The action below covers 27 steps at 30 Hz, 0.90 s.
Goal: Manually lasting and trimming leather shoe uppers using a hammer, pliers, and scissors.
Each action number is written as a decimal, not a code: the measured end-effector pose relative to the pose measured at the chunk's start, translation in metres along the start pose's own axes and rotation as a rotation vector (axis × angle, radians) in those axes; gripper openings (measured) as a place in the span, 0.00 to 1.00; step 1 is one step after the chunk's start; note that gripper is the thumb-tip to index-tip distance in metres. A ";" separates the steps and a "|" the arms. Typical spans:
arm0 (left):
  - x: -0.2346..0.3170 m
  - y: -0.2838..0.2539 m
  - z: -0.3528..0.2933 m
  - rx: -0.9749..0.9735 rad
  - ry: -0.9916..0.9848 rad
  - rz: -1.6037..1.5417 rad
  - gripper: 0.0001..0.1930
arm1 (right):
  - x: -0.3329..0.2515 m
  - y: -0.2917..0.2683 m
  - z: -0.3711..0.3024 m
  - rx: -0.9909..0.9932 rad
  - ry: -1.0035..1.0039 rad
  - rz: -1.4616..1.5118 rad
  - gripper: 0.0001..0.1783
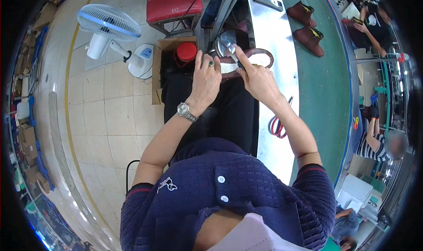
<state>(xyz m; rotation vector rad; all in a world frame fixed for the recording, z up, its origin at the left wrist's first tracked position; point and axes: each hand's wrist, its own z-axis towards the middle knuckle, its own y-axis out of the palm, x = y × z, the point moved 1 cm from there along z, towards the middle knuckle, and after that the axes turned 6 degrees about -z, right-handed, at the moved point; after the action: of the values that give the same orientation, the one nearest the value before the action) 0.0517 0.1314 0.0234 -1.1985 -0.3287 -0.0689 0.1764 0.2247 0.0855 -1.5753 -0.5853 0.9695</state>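
A brown shoe [267, 65] lies sole up over my lap and the bench edge, its pale bottom framed by a dark brown rim. My left hand [206, 80], with a green-stoned ring and a wristwatch [185, 111], grips the near-left end of this shoe; its fingertips are partly hidden. Over the shoe's middle, my right hand [261, 81] is closed, the index finger extended along a small tool with a shiny metal end [231, 49]. Its exact kind cannot be made out. Just beyond the shoe is a round perforated metal piece [225, 38].
Red-and-black-handled scissors [277, 126] and a phone [267, 1] lie on the metal bench [282, 81]. Brown boots [309, 38] stand on the green belt to the right. At left are a white fan [109, 24], a red stool [173, 3] and a box with a red-lidded container [186, 52]. Co-workers sit across.
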 end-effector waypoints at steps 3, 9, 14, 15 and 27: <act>-0.001 0.005 -0.001 0.047 0.097 -0.005 0.31 | -0.004 0.018 -0.004 0.102 -0.008 0.058 0.32; 0.004 -0.001 0.004 0.076 0.156 0.099 0.16 | 0.002 0.003 0.003 -0.058 -0.011 -0.063 0.31; 0.006 0.003 0.010 0.135 0.139 0.051 0.12 | -0.007 0.018 0.002 0.138 0.128 0.107 0.30; 0.006 0.003 0.011 0.107 0.132 0.009 0.14 | 0.000 0.023 0.000 0.092 0.071 0.033 0.30; -0.017 -0.007 -0.027 0.183 -0.155 -0.596 0.45 | 0.058 0.009 0.002 0.001 0.050 -0.203 0.27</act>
<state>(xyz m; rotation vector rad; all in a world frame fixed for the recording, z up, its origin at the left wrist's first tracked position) 0.0398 0.1020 0.0165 -0.8939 -0.8049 -0.4545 0.2047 0.2705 0.0612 -1.5028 -0.6951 0.7759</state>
